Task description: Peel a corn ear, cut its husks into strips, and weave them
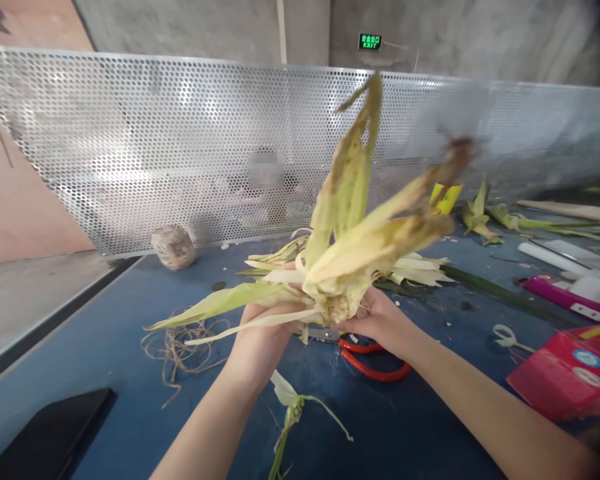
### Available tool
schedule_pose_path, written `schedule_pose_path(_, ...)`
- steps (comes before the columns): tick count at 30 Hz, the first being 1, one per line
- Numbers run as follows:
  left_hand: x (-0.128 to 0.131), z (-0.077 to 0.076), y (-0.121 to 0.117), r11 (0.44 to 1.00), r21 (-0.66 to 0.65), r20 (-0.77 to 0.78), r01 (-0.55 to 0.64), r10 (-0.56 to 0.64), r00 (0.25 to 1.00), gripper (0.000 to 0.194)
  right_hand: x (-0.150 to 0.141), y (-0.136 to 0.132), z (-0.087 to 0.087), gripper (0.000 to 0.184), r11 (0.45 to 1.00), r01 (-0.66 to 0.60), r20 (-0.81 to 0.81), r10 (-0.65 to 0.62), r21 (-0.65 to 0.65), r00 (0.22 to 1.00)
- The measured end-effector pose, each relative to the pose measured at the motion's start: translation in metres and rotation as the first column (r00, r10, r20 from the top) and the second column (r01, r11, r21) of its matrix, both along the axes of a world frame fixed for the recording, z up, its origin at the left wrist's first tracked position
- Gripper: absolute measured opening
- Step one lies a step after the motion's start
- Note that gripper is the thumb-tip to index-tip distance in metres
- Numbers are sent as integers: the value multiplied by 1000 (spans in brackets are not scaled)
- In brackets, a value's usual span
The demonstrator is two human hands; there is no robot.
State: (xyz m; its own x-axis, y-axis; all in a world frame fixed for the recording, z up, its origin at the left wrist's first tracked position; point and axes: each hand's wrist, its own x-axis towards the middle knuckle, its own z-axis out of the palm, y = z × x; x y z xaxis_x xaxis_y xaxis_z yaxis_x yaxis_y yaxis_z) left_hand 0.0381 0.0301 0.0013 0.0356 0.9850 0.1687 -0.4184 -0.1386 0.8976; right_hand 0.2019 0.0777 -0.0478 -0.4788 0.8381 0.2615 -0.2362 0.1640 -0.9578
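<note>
A bunch of pale yellow-green corn husks [347, 260] is raised above the blue table between my two hands. Its cut base faces me, and long leaves with brownish tips fan up, right and left. My left hand [273, 313] wraps around the bunch from the left, its fingers mostly covered by leaves. From the right, my right hand [383, 320] grips near the base, fingers partly behind the husks. Under the hands lie red-handled scissors [375, 363], partly covered. Nearer to me is a small figure of knotted green husk [291, 413].
Tangled twine [180, 350] and a black phone [50, 437] lie left on the blue table [145, 420]. Behind are a twine roll [174, 247] and a perforated metal screen [180, 133]. To the right are a red box [570, 373], a purple-and-white tool [570, 297] and more husks [477, 213].
</note>
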Motion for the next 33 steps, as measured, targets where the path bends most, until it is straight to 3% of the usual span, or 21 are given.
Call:
schedule_pose_path(10,5,10,-5,998,-62,185,8,4,983,11,8,-16,16,43,1000,24,-21,-24,18,999)
schedule_pose_path(16,4,12,-8,992,-110,197,61,-38,980,22,9,-19,23,48,999,37,33,-37,4,999)
schedule_pose_path(25,6,12,-10,993,-110,176,37,-17,984,33,6,-15,22,50,999,-26,-12,26,-18,1000)
schedule_pose_path(28,7,11,-8,995,-95,131,13,0,991,30,5,-10,20,53,999,19,-35,-20,-37,999)
schedule_pose_path(33,1,9,-1,990,-135,175,-35,58,983,29,6,1,16,37,987,115,-117,-128,-114,985)
